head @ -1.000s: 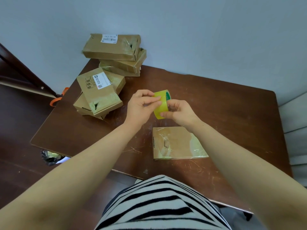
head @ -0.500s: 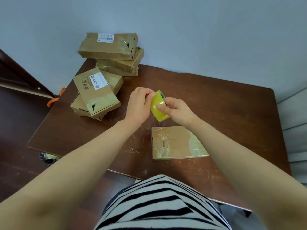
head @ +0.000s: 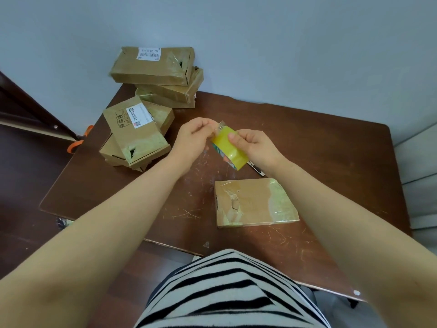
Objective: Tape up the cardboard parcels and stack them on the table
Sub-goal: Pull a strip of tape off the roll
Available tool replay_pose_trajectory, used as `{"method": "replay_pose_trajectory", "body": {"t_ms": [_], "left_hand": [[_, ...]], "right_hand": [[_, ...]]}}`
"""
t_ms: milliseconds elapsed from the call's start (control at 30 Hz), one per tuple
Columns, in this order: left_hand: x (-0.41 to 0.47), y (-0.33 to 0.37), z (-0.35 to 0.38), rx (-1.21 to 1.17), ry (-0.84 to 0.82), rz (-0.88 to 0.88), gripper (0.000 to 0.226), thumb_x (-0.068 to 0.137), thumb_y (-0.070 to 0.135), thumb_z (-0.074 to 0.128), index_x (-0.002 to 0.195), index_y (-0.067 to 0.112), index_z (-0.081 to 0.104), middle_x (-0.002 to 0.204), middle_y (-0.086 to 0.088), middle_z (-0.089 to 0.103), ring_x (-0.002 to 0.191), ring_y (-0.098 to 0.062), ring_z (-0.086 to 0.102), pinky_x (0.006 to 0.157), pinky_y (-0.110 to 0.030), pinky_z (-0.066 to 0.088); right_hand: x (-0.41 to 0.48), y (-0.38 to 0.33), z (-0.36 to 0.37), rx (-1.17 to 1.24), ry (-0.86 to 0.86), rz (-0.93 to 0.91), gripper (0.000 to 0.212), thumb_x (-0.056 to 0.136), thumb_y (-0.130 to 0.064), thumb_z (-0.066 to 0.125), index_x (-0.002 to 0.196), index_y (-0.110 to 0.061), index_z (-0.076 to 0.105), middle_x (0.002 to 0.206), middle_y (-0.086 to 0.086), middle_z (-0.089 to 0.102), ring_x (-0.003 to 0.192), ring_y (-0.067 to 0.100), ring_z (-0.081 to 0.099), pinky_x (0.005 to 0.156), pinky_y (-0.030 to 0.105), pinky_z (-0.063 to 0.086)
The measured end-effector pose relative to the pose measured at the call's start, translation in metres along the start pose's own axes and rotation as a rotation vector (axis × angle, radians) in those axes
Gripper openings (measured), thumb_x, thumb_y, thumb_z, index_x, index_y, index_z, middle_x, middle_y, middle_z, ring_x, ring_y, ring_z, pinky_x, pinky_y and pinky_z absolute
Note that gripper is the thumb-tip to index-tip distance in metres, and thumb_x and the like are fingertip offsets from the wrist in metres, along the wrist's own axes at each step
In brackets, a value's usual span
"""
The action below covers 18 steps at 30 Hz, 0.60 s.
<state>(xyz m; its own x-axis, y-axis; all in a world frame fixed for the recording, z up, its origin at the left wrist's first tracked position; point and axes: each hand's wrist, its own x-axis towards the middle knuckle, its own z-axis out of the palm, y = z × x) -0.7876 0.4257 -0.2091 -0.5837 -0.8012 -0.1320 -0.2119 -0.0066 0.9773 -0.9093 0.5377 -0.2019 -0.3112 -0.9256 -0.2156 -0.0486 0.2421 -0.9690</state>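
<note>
**Head view: one parcel still loose, tape end pinched**

Parcel (head: 255,202) lies flat on the table (head: 331,150) near the front edge. It sits just below the hands and is not touched by them. Glossy tape covers its right end & front edge. The left end, by the tab slot, has only crumpled bits, so I'd call it part-sealed.

Roll (head: 230,150) of yellow tape is held in the air, above the table just beyond the parcel. R hand (head: 257,147) is wrapped round it, thumb on the outer face, fingers behind. L hand (head: 194,136) pinches the tape end (head: 221,126) at the roll's top, thumb & fingertips together. Only a short tab is lifted, no strip drawn out yet.

Prob. done:
- Far stack (head: 156,67): 3 parcels at the back-left corner, against the wall (head: 283,43).
- Near pile (head: 134,138): 3 or so more just in front of it, top one askew.

Both show tape sheen, tho I can't check every seam.

Left to do, as I judge: pull a strip, close the parcel's left end, cut, then put it on a stack. Near pile looks untidy & may want squaring.

Also there:
- Small dark tool (head: 256,168) on the table under the R wrist, can't tell what.
- Orange handle (head: 78,143) past the table's left edge, poss. scissors.
- Striped shirt (head: 224,292) at the bottom.
</note>
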Motion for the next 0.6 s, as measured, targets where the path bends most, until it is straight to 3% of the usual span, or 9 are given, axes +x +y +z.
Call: {"method": "replay_pose_trajectory", "body": {"t_ms": [100,200,300,433,533,600], "left_hand": [[0.003,0.008,-0.006,-0.237,0.018,-0.101,0.032,0.087,0.001,0.046,0.102,0.026,0.060,0.083,-0.002,0.070,0.078,-0.012,0.062,0.054,-0.022,0.045],[0.004,0.011,-0.006,-0.125,0.019,-0.116,0.046,0.083,-0.001,0.044,0.118,0.024,0.061,0.096,0.001,0.065,0.073,-0.011,0.054,0.061,-0.023,0.044],[-0.002,0.009,-0.005,0.057,-0.009,-0.076,0.026,0.086,0.010,0.054,0.103,0.018,0.072,0.095,0.003,0.060,0.069,-0.003,0.051,0.063,-0.019,0.042],[-0.005,0.009,-0.003,0.018,0.027,-0.021,0.011,0.082,0.021,0.069,0.083,0.012,0.075,0.080,0.003,0.058,0.054,0.004,0.051,0.052,-0.012,0.043],[-0.002,0.011,0.002,0.055,0.004,0.045,0.004,0.079,0.022,0.077,0.081,0.021,0.074,0.087,0.002,0.069,0.072,0.003,0.062,0.066,-0.014,0.051],[0.000,0.010,0.004,0.057,0.022,0.072,0.008,0.079,0.017,0.077,0.086,0.017,0.073,0.092,-0.003,0.071,0.083,-0.006,0.064,0.078,-0.020,0.053]], "right_hand": [[0.001,0.000,-0.003,-0.035,0.011,-0.025,0.026,0.098,-0.025,0.050,0.097,-0.003,0.063,0.080,0.018,0.069,0.073,0.027,0.067,0.071,0.040,0.053],[0.001,0.000,-0.006,-0.066,0.007,-0.043,0.024,0.098,-0.023,0.051,0.098,-0.003,0.065,0.082,0.016,0.070,0.078,0.026,0.067,0.075,0.043,0.052],[0.001,0.001,-0.009,-0.093,0.048,-0.050,0.024,0.097,-0.018,0.053,0.097,0.003,0.065,0.081,0.012,0.064,0.074,0.021,0.058,0.072,0.037,0.046],[0.001,0.001,-0.012,-0.136,0.053,-0.065,0.024,0.097,-0.016,0.053,0.097,0.007,0.063,0.081,0.012,0.055,0.075,0.021,0.048,0.070,0.032,0.040],[0.001,0.000,-0.013,-0.153,0.038,-0.081,0.026,0.097,-0.015,0.053,0.099,0.009,0.062,0.082,0.012,0.054,0.075,0.021,0.048,0.070,0.032,0.040],[0.001,-0.002,-0.014,-0.148,0.036,-0.090,0.030,0.097,-0.015,0.053,0.100,0.013,0.060,0.082,0.014,0.053,0.075,0.022,0.047,0.069,0.032,0.039]]}}
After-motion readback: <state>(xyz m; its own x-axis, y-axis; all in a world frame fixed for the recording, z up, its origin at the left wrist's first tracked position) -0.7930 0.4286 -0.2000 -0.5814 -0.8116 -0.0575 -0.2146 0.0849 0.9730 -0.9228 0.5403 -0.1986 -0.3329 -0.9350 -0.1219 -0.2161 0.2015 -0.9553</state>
